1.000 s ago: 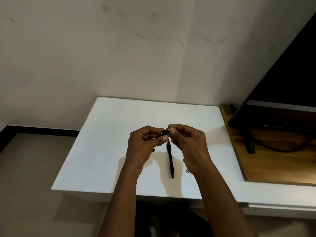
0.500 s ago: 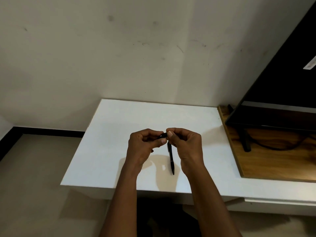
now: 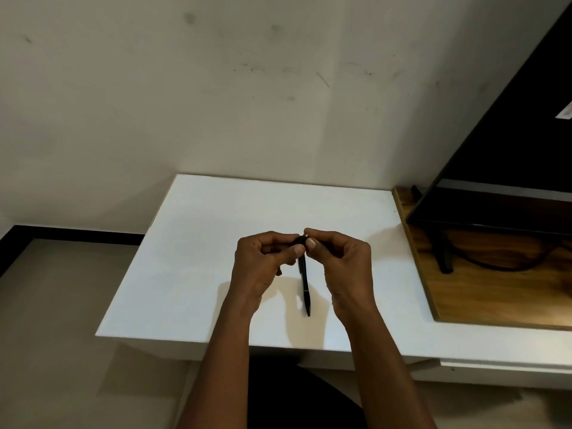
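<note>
Meeting thumb to thumb — left hand and right hand, curled fingers pinching a black piece.

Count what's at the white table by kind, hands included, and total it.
Hands: 2 (left hand, right hand)
Black pen beneath the hands: 1
Small black part pinched between both hands: 1
White table: 1
Total: 5

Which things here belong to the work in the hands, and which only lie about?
In use: left hand, right hand, small black piece pinched between them, black pen below them.
Lying about: television, cable, wooden board.
</note>
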`<state>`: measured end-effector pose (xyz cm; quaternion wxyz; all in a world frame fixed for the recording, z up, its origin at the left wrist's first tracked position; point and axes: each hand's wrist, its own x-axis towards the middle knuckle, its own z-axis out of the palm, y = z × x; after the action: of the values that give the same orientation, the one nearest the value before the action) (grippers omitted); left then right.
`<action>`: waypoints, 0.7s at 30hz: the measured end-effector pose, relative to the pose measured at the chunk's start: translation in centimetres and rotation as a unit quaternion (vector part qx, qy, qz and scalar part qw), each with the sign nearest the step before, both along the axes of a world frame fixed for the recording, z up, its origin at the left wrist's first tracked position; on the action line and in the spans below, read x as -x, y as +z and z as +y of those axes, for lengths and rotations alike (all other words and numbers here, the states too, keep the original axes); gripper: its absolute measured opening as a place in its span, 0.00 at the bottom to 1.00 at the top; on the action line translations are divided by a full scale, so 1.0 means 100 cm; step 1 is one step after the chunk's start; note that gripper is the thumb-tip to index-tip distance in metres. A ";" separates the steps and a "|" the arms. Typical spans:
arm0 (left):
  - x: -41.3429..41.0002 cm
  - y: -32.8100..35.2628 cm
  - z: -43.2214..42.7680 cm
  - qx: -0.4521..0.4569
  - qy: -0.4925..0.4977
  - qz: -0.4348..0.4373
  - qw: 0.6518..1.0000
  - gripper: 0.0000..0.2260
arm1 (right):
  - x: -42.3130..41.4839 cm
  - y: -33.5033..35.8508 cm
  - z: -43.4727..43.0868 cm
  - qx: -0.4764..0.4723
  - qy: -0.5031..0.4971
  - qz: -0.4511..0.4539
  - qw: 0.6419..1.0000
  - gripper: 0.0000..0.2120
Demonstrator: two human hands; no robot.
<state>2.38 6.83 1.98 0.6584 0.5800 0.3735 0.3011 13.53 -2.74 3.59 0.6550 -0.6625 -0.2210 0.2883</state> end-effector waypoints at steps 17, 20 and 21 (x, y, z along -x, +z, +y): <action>-0.001 -0.007 0.001 0.018 0.022 0.028 0.999 0.09 | 0.009 -0.017 0.009 0.004 -0.034 -0.022 0.999 0.10; 0.003 -0.007 0.002 0.015 0.029 0.038 0.999 0.08 | 0.014 -0.019 0.012 -0.011 -0.035 -0.015 0.999 0.10; 0.003 -0.008 0.003 0.017 0.032 0.039 0.999 0.08 | 0.015 -0.020 0.013 -0.017 -0.036 -0.011 0.999 0.10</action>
<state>2.07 7.10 1.19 0.6432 0.5679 0.4222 0.2925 12.07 -1.45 1.56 0.6735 -0.6620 -0.2096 0.2535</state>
